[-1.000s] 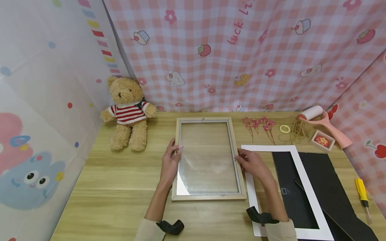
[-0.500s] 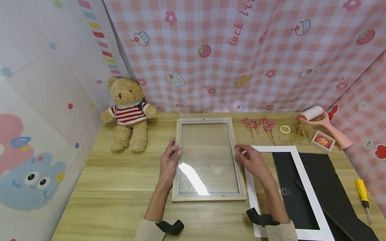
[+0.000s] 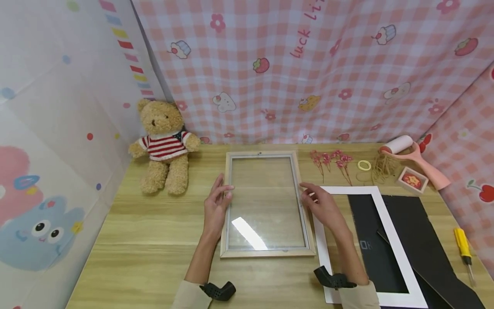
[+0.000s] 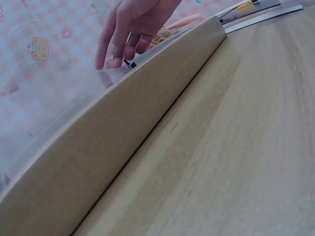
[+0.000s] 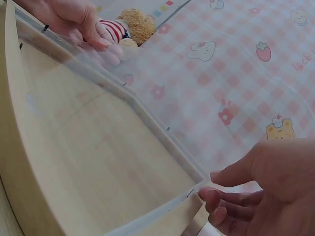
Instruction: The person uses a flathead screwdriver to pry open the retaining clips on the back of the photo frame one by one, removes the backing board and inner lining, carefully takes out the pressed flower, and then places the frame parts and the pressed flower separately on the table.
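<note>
A light wooden picture frame (image 3: pixel 266 253) lies flat in the middle of the table with a clear glass pane (image 3: pixel 266 201) inside it. My left hand (image 3: pixel 225 193) rests on the frame's left rail, its straight fingers reaching over the inner edge onto the pane. My right hand (image 3: pixel 308 193) is at the right rail, with loosely bent fingers touching the pane's edge. The right wrist view shows the pane (image 5: pixel 98 123) over the frame (image 5: pixel 29 147), the left hand (image 5: pixel 74 19) at its far side and the right hand (image 5: pixel 246 196) near. The left wrist view shows the rail (image 4: pixel 123 137) and the right hand (image 4: pixel 128 34).
A teddy bear (image 3: pixel 164 143) sits at the back left. Right of the frame lie a white mat (image 3: pixel 339 189) on a black backing board (image 3: pixel 420 240), pink dried flowers (image 3: pixel 332 161), a tape ring (image 3: pixel 364 165), a small box (image 3: pixel 412 180), a pink roller (image 3: pixel 409 150) and a yellow screwdriver (image 3: pixel 463 249).
The pane's glare has shrunk and shifted as the glass settled flatter in the frame. My right hand has slid a little farther up the right rail. The left hand has barely moved.
</note>
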Available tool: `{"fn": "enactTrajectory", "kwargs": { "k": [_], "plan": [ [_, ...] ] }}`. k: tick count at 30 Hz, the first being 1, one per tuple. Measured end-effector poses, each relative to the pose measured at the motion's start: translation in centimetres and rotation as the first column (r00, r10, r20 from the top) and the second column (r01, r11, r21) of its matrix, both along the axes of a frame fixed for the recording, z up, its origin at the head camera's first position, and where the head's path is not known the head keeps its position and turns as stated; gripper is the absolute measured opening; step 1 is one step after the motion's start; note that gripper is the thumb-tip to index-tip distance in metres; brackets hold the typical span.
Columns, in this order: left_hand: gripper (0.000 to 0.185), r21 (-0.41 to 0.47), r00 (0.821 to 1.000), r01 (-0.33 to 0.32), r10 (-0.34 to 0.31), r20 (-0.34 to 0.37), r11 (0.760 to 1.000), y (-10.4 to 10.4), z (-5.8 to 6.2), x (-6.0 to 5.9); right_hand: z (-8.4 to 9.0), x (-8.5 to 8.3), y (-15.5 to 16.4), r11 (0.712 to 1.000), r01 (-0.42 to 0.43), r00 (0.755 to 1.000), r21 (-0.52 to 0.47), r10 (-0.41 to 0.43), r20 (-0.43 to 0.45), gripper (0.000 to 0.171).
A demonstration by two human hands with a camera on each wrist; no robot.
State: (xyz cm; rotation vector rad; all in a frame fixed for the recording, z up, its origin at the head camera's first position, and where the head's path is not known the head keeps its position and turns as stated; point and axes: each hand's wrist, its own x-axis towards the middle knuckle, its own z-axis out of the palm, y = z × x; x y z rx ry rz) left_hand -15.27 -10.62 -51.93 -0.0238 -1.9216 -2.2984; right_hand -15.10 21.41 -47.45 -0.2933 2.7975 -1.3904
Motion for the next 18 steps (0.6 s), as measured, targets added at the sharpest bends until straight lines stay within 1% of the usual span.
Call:
{"fn": "enactTrajectory", "kwargs": {
  "k": [3, 6, 8, 12, 14, 16, 18],
  "plan": [
    [0.024, 0.015, 1.000, 0.002, -0.002, -0.015, 1.000, 0.0, -0.1, 0.0, 0.0, -0.1, -0.1, 1.000, 0.015, 1.000, -0.014, -0.015, 0.019, 0.037],
    [0.025, 0.032, 1.000, 0.010, -0.010, -0.010, 0.999, 0.0, -0.2, 0.0, 0.0, -0.1, -0.2, 0.997, 0.044, 0.998, -0.056, -0.041, 0.046, 0.040],
    [0.026, 0.041, 1.000, 0.010, -0.010, 0.009, 0.999, 0.0, -0.2, -0.1, 0.0, -0.2, -0.3, 0.994, 0.052, 0.997, -0.096, -0.046, 0.063, 0.041],
    [0.027, 0.048, 0.998, -0.011, 0.008, 0.060, 0.999, -0.1, -0.2, -0.2, 0.1, -0.3, -0.4, 0.981, 0.035, 0.995, -0.191, -0.017, 0.095, 0.044],
    [0.028, 0.045, 0.997, -0.022, 0.019, 0.074, 0.999, -0.1, 0.0, -0.2, 0.3, -0.3, -0.5, 0.973, 0.037, 0.994, -0.227, -0.013, 0.106, 0.046],
    [0.029, 0.016, 0.997, -0.037, 0.036, 0.062, 0.999, 0.1, 0.2, -0.1, 0.6, -0.2, -0.5, 0.972, 0.039, 0.994, -0.230, -0.015, 0.107, 0.047],
    [0.030, -0.044, 0.997, -0.056, 0.058, 0.045, 0.997, 0.3, 0.8, 0.2, 0.8, 0.0, -0.5, 0.974, 0.035, 0.995, -0.222, -0.013, 0.101, 0.048]
  ]
}}
